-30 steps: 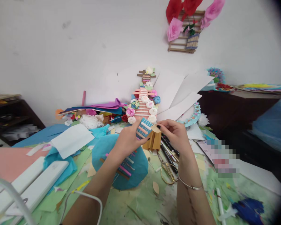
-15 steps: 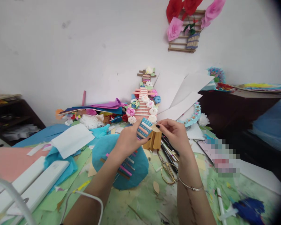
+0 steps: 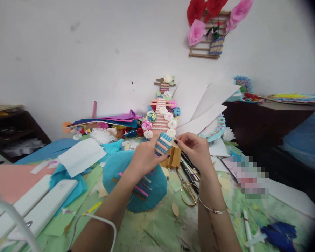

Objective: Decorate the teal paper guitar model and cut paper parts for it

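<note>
Centre of frame: the left hand closes round the neck of a turquoise paper lute; the right hand pinches a cream paper piece near its tip. A steady neck and light pinch should prevent creasing.

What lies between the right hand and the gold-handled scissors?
Markers, several of them black, lie between the right hand and the gold-handled scissors in the head view.
</note>
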`<action>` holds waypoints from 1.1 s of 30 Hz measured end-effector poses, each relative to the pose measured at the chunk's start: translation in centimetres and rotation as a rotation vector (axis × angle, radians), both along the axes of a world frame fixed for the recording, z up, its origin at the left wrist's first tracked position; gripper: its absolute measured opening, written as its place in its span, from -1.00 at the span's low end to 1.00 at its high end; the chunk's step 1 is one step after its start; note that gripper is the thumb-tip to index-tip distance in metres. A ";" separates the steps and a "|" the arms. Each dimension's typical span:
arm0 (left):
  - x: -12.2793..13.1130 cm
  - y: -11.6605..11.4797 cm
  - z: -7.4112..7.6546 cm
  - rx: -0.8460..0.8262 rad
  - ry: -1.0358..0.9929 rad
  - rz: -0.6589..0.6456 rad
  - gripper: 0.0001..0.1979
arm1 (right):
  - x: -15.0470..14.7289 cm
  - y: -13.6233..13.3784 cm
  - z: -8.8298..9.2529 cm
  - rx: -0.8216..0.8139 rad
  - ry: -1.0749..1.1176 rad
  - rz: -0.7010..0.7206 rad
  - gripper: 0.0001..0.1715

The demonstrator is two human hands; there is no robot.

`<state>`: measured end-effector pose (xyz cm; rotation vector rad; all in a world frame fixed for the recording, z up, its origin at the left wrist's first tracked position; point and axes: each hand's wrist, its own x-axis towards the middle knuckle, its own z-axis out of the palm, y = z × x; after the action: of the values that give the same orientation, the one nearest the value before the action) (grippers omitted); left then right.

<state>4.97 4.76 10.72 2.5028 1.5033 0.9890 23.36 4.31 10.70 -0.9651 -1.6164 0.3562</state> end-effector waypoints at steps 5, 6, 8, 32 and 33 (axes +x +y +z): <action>0.0 0.0 0.0 0.009 0.001 0.014 -0.25 | -0.4 0.0 -0.1 -0.034 0.050 0.022 -0.70; 0.0 0.0 0.0 0.009 0.001 0.015 -0.25 | -0.5 0.0 -0.1 -0.050 0.061 0.029 -0.70; -0.1 0.0 0.1 0.004 -0.004 0.005 -0.24 | -0.7 -0.1 0.0 -0.085 0.087 0.048 -0.69; -1.6 -1.0 1.3 0.175 -0.377 -0.169 -0.75 | -2.3 -0.8 0.6 -0.078 0.291 0.393 -0.63; -1.8 -1.0 1.2 0.238 -0.392 -0.179 -0.75 | -2.2 -1.1 0.8 -0.068 0.271 0.427 -0.65</action>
<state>3.17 3.73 11.90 2.3410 1.0844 1.5877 21.12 3.19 11.49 -0.5834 -1.5569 0.8037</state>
